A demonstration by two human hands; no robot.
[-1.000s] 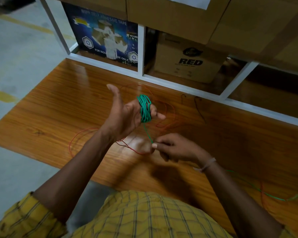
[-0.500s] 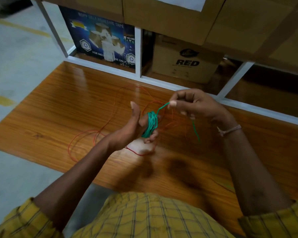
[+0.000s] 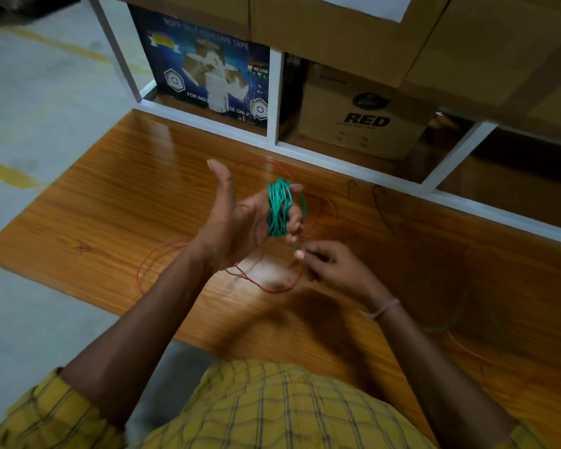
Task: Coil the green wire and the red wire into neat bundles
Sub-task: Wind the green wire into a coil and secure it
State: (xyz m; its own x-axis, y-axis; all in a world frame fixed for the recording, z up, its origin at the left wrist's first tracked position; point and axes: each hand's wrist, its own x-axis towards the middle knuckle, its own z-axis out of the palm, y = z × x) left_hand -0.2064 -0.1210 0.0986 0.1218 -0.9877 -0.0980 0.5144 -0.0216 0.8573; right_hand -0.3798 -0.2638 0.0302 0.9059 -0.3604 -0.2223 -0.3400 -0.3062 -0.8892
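Note:
My left hand [image 3: 240,218] is raised above the wooden table [image 3: 110,196], thumb pointing up, with the green wire [image 3: 279,210] wound in several loops around its curled fingers. My right hand [image 3: 331,268] sits just below and right of the coil and pinches the green strand coming off it. A faint stretch of green wire [image 3: 441,327] trails off near my right forearm. The red wire [image 3: 272,288] lies loose on the table in wide loops under both hands.
A white shelf frame [image 3: 274,102] runs along the table's far edge. In it stand a blue adhesive-tape box [image 3: 204,69] and a brown carton marked RED [image 3: 366,118]. Concrete floor [image 3: 30,92] lies to the left.
My right hand came down from above and right of the coil to just below it, carrying the green strand around my left hand's fingers. My left hand rose slightly.

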